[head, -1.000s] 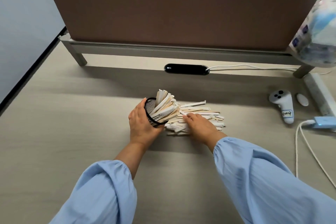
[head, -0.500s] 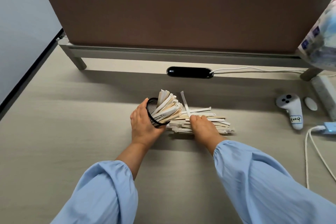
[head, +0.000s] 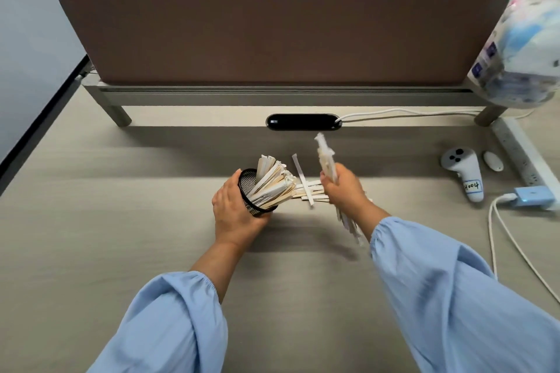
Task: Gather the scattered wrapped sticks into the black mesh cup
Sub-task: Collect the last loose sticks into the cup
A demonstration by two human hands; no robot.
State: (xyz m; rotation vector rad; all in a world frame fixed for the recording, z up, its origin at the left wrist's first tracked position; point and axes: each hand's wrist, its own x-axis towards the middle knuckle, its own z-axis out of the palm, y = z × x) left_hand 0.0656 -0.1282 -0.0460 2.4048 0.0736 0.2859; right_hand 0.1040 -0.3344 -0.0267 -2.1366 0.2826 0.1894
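Observation:
My left hand (head: 235,210) grips the black mesh cup (head: 249,188), tilted with its mouth toward the right. Several wrapped sticks (head: 272,182) fan out of the cup. My right hand (head: 345,188) is closed around a bundle of wrapped sticks (head: 325,156), lifted off the desk and held nearly upright; its lower ends stick out below my wrist. A few loose sticks (head: 306,188) lie on the desk between the cup and my right hand.
A brown divider panel (head: 281,36) stands across the back, with a black oval cable port (head: 303,122) below it. A white controller (head: 463,171), a power strip (head: 524,157), a blue adapter (head: 531,195) with white cable lie at right. A person sits beyond the panel.
My right hand has closed on a bundle from the pile and lifted it up off the desk. Fewer sticks remain lying beside the cup. The left hand keeps holding the tilted cup.

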